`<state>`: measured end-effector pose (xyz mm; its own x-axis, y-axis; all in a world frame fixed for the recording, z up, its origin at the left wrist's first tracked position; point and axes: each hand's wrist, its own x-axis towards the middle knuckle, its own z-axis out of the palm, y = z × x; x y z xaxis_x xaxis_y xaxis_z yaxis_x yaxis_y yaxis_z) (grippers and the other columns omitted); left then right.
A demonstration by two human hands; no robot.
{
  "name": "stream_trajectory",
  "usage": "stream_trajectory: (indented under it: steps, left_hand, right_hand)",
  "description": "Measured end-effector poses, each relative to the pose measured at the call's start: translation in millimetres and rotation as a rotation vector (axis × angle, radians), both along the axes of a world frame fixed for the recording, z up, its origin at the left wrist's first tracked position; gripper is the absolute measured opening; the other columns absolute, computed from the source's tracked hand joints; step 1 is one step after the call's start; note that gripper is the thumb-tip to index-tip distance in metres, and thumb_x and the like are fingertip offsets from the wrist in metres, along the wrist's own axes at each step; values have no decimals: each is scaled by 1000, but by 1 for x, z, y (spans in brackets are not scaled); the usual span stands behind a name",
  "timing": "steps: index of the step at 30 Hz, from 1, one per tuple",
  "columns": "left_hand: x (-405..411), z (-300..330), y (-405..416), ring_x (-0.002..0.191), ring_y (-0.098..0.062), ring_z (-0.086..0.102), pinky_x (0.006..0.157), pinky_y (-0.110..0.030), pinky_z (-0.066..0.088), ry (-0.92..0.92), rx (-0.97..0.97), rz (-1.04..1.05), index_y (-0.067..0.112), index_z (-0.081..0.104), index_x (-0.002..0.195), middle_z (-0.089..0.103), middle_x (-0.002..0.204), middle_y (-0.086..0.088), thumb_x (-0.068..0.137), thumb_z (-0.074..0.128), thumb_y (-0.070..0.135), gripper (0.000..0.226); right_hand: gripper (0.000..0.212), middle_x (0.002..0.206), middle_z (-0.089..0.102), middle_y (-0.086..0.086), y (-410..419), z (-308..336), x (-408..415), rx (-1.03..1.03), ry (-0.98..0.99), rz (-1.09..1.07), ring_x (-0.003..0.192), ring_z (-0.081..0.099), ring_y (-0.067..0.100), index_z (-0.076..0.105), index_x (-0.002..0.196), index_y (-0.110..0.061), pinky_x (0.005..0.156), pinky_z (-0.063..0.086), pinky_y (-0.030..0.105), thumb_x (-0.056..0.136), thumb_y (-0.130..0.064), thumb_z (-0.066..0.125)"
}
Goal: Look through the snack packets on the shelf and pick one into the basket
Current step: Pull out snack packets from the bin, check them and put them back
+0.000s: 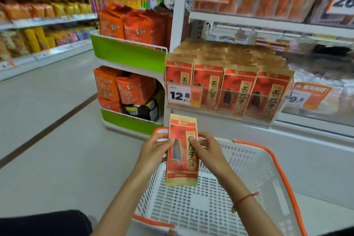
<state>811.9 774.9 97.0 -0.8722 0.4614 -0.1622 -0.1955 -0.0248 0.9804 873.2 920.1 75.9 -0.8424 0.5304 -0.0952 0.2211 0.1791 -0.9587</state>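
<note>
Head view. Shop aisle, pale floor. Largest thing beyond the grip: white shelving (268, 23) with rows of red-and-kraft snack packets (226, 74) standing upright behind a clear plastic front rail, a price tag (183, 95) reading 12.8 clipped at the rail's left end. Left of that, a green-and-white end rack (126, 53) stacked with orange bags. Far left, long shelves of yellow and orange packets, blurred.

Directly beneath the grip — a white slotted basket (249, 170) with orange handles, its floor showing through the slots, nothing seen lying in it.

Between both hands, held upright above the basket's far-left part: one sunflower-seed packet (182, 151). Tall, narrow, flat. Kraft-brown edges at top and bottom, red face panel, a dark striped seed drawn on the left half, large black characters running down a tan strip on the right, a round seal below them, fine print along the bottom band. Same design as the packets on the rail above it.

Left hand (155, 149) grasps the packet's left edge, thumb on the front over the seed drawing, fingers curled behind. Right hand (208, 149) pinches the right edge at about the same height, thumb on the front over the characters, the other fingers bent. Packet's lower end hangs free below the grip, just inside the basket rim as seen from here.

Smallest — a thin red cord bracelet (246, 198) on the right wrist.
</note>
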Motion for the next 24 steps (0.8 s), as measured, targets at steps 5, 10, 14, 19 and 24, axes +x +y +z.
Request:
stream_trajectory:
  steps: [5,10,14,19,24]
  left_hand:
    - [7,-22,0,70,2,66,54,-8,49,-22,-78,-34,25,59,93,67,88,5,94,62,21,5]
    - [10,-32,4,85,0,62,54,-6,47,-13,-129,-74,30,57,98,65,99,4,95,60,25,7]
    - [5,-32,5,79,4,60,52,-5,46,-22,-127,-61,26,58,102,63,94,9,96,59,23,7]
    - [0,-34,3,73,6,64,56,-12,48,-69,-113,-80,24,61,102,67,91,8,95,59,23,7]
    - [0,-36,3,70,6,66,53,-13,50,-69,-103,-101,23,61,106,68,92,9,94,61,24,12]
  right_hand:
    - [43,93,63,-5,-5,-10,7,100,-113,-73,80,63,6,53,111,-17,66,53,25,83,-44,71]
    - [45,81,61,-11,-9,-17,5,249,-174,-154,72,61,9,53,107,-17,66,50,30,83,-53,67]
    - [40,78,63,-4,-3,-17,1,234,-153,-131,71,62,12,59,107,-13,67,50,33,92,-50,56]
    - [37,94,69,5,9,-18,4,247,-201,-7,87,66,23,60,111,-10,83,52,43,100,-42,43]
    - [35,91,69,4,11,-19,6,208,-165,22,82,66,20,60,107,-11,83,53,42,101,-41,41]
